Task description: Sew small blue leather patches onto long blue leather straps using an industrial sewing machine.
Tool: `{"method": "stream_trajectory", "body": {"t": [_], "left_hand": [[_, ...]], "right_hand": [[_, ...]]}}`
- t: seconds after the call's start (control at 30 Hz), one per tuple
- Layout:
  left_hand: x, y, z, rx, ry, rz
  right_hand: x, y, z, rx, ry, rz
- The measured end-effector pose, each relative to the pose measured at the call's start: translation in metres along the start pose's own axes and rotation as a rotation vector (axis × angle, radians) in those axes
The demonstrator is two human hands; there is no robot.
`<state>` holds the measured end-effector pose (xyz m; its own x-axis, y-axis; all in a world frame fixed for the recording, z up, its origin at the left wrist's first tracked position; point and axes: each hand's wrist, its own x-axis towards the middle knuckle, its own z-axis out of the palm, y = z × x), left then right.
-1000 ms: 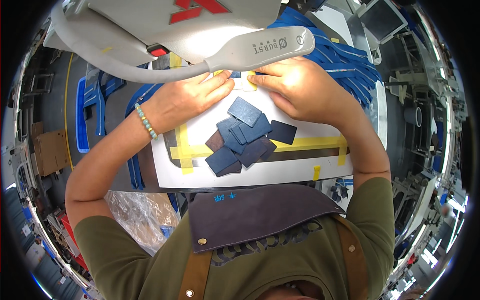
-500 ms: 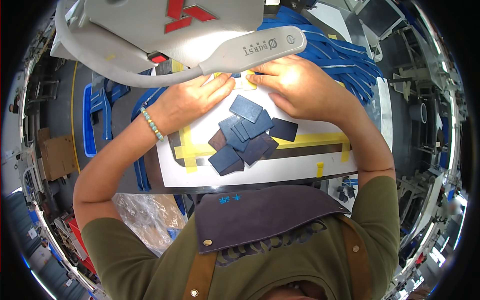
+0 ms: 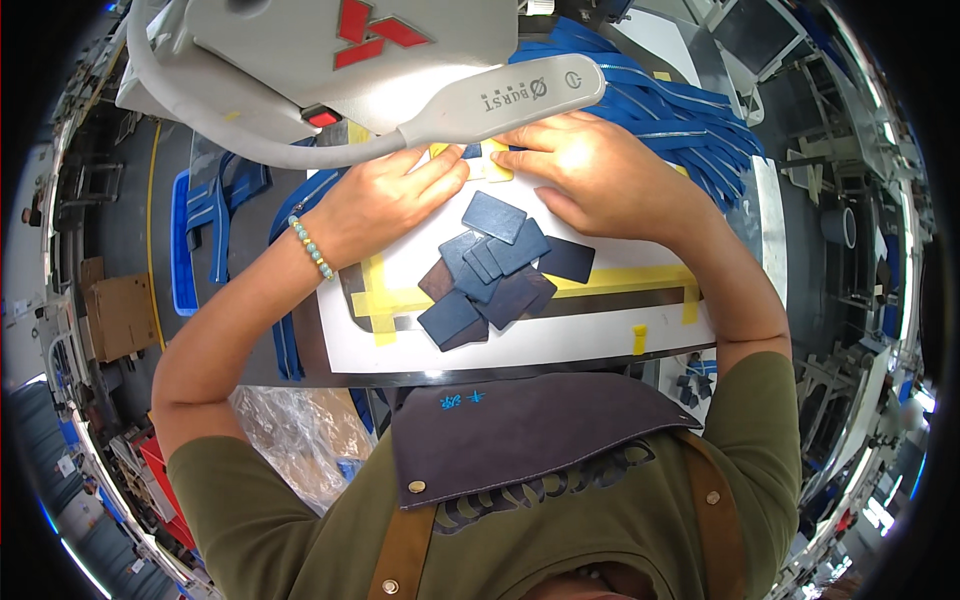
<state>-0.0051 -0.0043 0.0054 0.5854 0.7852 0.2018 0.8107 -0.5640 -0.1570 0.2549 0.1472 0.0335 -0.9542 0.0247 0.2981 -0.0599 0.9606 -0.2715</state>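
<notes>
My left hand (image 3: 405,188) rests with fingers extended at a small blue piece (image 3: 472,151) between yellow-edged parts (image 3: 500,170), under the white machine's head and grey handle (image 3: 490,95). My right hand (image 3: 590,175) touches that spot from the other side, index finger stretched out, thumb apart. Some fingertips are hidden by the handle. Nearer me lies a loose pile of dark blue and brownish rectangular pieces (image 3: 492,211) on a white board (image 3: 390,355) marked with yellow tape (image 3: 625,278).
Blue zipper strips (image 3: 690,140) heap at the back right; more straps (image 3: 215,210) lie at the left beside a blue tray (image 3: 183,250). A cardboard box (image 3: 120,315) stands farther left. A plastic bag (image 3: 290,440) is below the table's front edge.
The whole view has shifted slightly rightward since a second ago. Both hands stay at the same small piece, with little visible finger movement.
</notes>
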Motion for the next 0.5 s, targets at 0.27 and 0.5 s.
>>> {"method": "stream_trajectory", "body": {"t": [0.27, 0.5], "left_hand": [[0.000, 0.001, 0.000, 0.025, 0.000, -0.014], [-0.001, 0.005, -0.008, 0.012, 0.028, -0.042]], "right_hand": [[-0.003, 0.003, 0.005, -0.011, 0.016, -0.012], [-0.005, 0.001, 0.007, -0.046, 0.009, -0.031]]}}
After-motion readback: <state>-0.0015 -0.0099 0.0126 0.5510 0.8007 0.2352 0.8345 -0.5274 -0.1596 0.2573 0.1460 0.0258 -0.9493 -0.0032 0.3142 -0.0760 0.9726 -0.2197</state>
